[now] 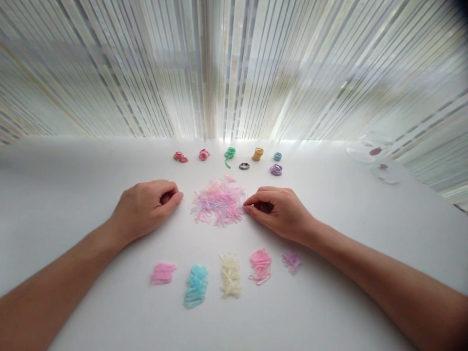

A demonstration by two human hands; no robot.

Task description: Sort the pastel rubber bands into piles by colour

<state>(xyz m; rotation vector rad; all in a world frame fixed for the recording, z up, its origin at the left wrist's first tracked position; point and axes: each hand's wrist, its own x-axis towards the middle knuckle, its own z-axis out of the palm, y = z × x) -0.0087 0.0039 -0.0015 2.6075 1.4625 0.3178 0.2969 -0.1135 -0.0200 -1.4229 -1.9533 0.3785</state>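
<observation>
A loose heap of pastel pink, lilac and bluish bands (219,202) lies in the middle of the white table. My left hand (151,207) rests to its left, apart from it, fingers curled and thumb against the fingertips; whatever they may hold is hidden. At the heap's right edge my right hand (274,209) is pinched; anything between its fingertips is too small to make out. Nearer me lie sorted piles: pink (163,273), blue (196,286), cream (230,276), brighter pink (261,266) and purple (291,262).
Small coils stand behind the heap: red (180,157), pink (204,155), green (230,154), yellow (258,154), blue (277,156) and purple (276,170), plus a dark beaded ring (244,166). Clear plastic items (383,173) lie back right. A striped curtain (219,68) hangs behind.
</observation>
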